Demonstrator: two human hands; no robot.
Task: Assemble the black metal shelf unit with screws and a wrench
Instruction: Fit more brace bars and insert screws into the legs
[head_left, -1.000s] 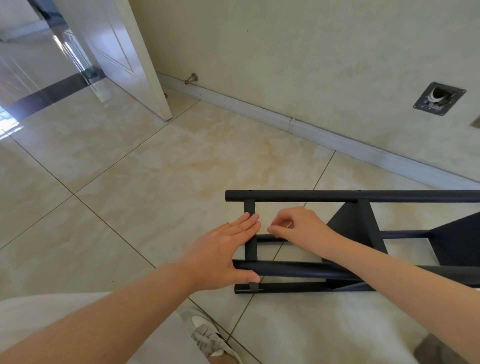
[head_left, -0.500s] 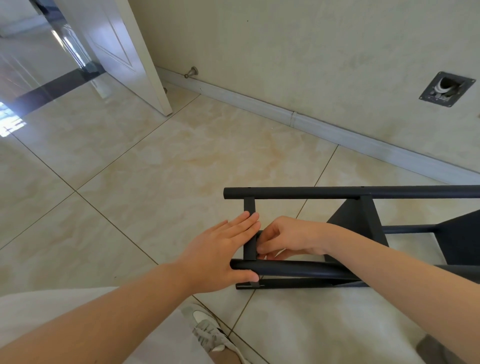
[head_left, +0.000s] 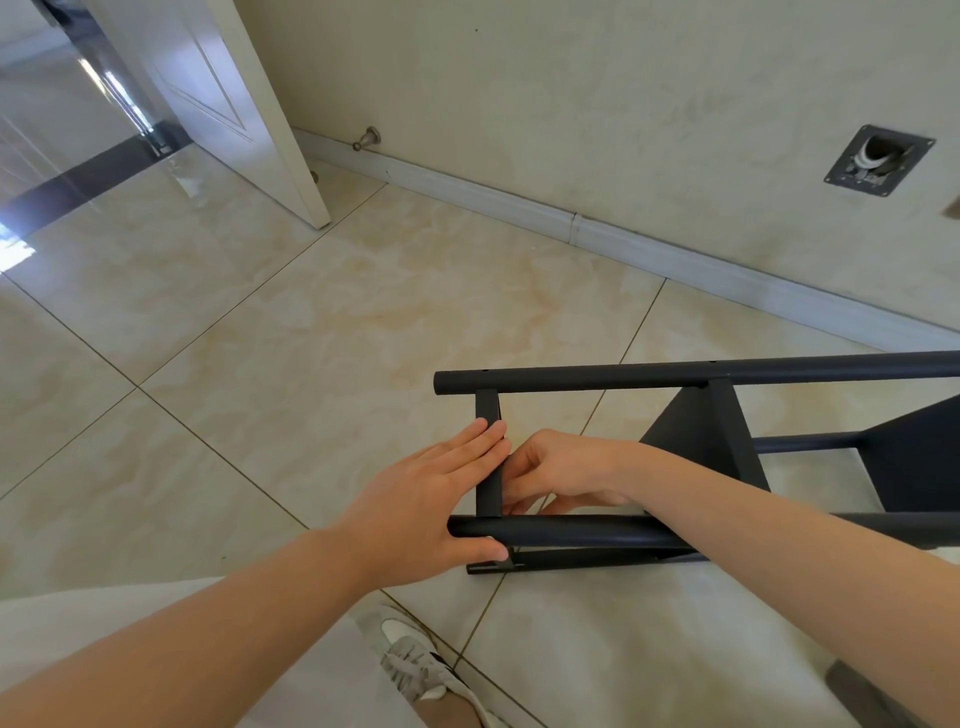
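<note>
The black shelf unit (head_left: 675, 373) lay on its side on the tiled floor (head_left: 311, 338), towards the right. The left hand (head_left: 415, 499) pressed flat, fingers straight, against the short crossbar (head_left: 488, 410) — its thumb lay under the near tube (head_left: 571, 535). The right hand (head_left: 566, 467) curled against the crossbar's right face; whether it pinched anything was hidden. A grey shoe (head_left: 415, 665) showed nearer.

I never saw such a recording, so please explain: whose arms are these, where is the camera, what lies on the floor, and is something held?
There is no machine: a person works with bare hands. The one camera sits on the person's head and looks down. A black frame lies on its side on the tiled floor. The left hand rests flat on its short crossbar. The right hand is curled at the crossbar's near joint; whether it pinches a screw is hidden.
</note>
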